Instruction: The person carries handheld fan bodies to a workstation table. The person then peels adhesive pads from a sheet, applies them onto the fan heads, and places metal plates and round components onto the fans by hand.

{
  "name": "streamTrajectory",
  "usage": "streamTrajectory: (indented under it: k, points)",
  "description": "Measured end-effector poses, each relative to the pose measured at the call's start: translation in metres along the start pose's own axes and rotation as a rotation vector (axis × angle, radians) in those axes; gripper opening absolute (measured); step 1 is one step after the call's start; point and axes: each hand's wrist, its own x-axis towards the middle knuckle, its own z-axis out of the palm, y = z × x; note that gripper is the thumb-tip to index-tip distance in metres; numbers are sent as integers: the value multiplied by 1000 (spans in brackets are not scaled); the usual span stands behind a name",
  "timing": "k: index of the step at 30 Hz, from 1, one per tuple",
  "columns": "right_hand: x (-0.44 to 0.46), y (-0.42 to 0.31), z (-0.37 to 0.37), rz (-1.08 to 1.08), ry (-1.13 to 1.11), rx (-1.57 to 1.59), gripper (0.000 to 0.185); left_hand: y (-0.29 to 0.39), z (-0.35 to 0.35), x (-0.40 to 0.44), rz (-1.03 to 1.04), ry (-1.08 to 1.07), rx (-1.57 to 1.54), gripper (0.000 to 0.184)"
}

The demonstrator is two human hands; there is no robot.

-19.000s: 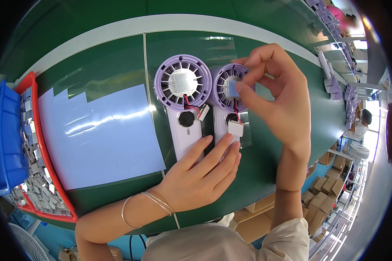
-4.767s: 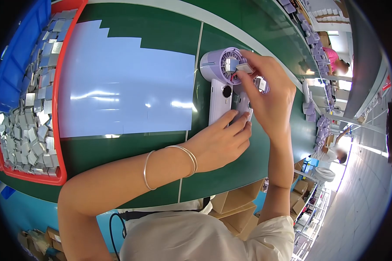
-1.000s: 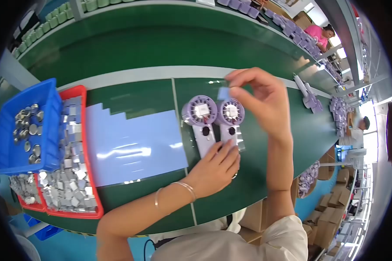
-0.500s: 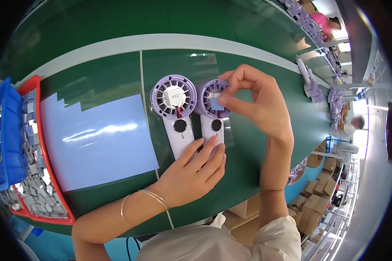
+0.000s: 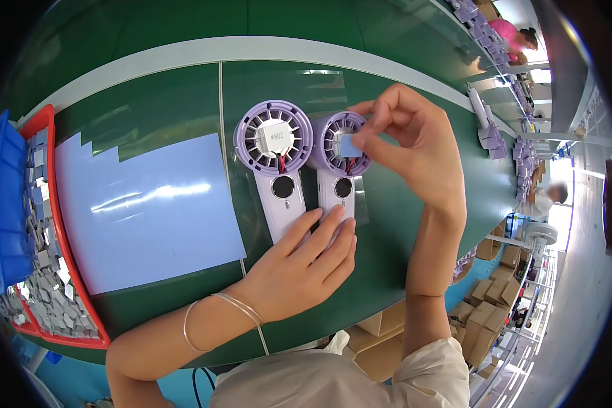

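Note:
Two purple handheld fans lie side by side on the green table, their round heads away from me. On the left fan point(image 5: 273, 139) a white square marked 4902 covers the hub. My left hand point(image 5: 302, 268) rests with spread fingers across the lower handles of both fans. Between thumb and forefinger, my right hand point(image 5: 411, 143) pinches a small blue square point(image 5: 349, 145) over the hub of the right fan point(image 5: 330, 139). Red wires show just below that square. My fingers hide part of the right fan's rim.
A large blue sheet point(image 5: 156, 211) with a stepped upper edge lies left of the fans. Beyond it stand a red tray point(image 5: 66, 251) of metallic squares and a blue bin point(image 5: 10, 204). Purple parts point(image 5: 491, 139) and co-workers are at the right.
Since a second ago, my right hand has brought the blue square from above the right fan down over its hub. My left hand stays on the handles. The camera view has shifted.

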Motion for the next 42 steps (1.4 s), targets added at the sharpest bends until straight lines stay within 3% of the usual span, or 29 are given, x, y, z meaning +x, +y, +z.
streamTrajectory:
  k: [21,32,33,35,38,40,42]
  points:
    - [-2,2,4,-47,31,-30,21,0,1,1,-11,6,-11,33]
    - [-13,-17,7,-169,156,-637,29,1,0,2,-17,29,-50,25]
    - [-14,-14,-1,-196,183,-637,26,0,0,1,-16,35,-43,25]
    - [-16,-19,-12,-277,274,-493,23,0,1,0,11,0,-17,44]
    - [-20,-44,0,-267,334,-351,16,1,4,-1,17,25,-26,50]
    - [-11,-56,33,-313,337,-227,13,1,4,-3,24,35,-61,48]
    - [4,-62,80,-434,180,-241,15,2,6,-3,17,48,-11,38]
